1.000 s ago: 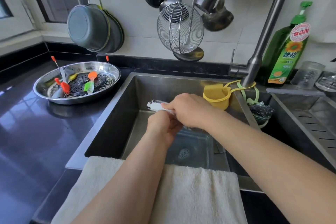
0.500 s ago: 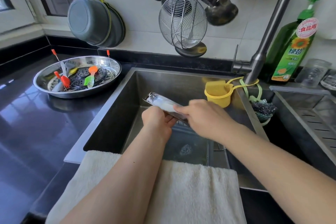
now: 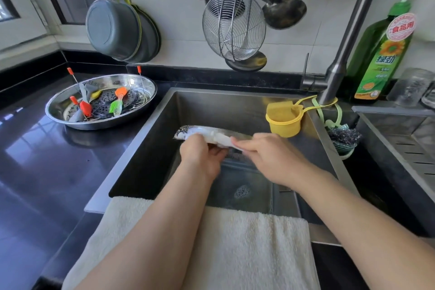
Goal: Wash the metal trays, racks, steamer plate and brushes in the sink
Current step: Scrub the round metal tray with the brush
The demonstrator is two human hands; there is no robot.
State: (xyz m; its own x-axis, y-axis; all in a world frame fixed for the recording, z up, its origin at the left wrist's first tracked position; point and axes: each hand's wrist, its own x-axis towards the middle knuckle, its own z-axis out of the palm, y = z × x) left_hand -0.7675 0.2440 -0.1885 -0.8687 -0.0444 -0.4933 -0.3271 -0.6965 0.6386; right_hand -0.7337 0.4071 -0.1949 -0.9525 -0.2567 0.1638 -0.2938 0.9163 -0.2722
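1. The left hand [image 3: 202, 160] curls around the near edge of a flat metal tray [image 3: 188, 131] held over the sink [image 3: 150, 143], propping it at a tilt. I judge this grip is meant to keep the piece steady and angled so the other hand can scrub along it.
2. The right hand [image 3: 270, 158], just beside the left, pinches a white cloth or wipe [image 3: 221, 140] and presses it on the tray's upper face. The motion blur there makes the exact finger hold hard to read.
3. The tray looks thin, shiny and foamy or wet. Its far corner sticks out past the left hand's knuckles.
4. Well off to the left of the left hand, on the glossy black counter [image 3: 35, 172], sits a round polished steel basin [image 3: 58, 113]. It holds the perforated dark steamer plate [image 3: 106, 103], a wire rack with red-tipped prongs, and the silicone brushes [image 3: 118, 101] in orange, green and red. They are likely parked there awaiting their turn.
5. Beyond the right hand, a yellow plastic cup [image 3: 284, 120] hangs by its loop from the tall grey faucet [image 3: 348, 37]. A scouring pad [image 3: 343, 135] is beside it, and a green soap bottle [image 3: 381, 54] stands further right.
6. A nubby cream towel [image 3: 247, 249] drapes over the sink's front rim under both forearms, probably to catch drips.
7. Above the hands, a wire skimmer [image 3: 233, 23] and ladles hang on the tiled wall.
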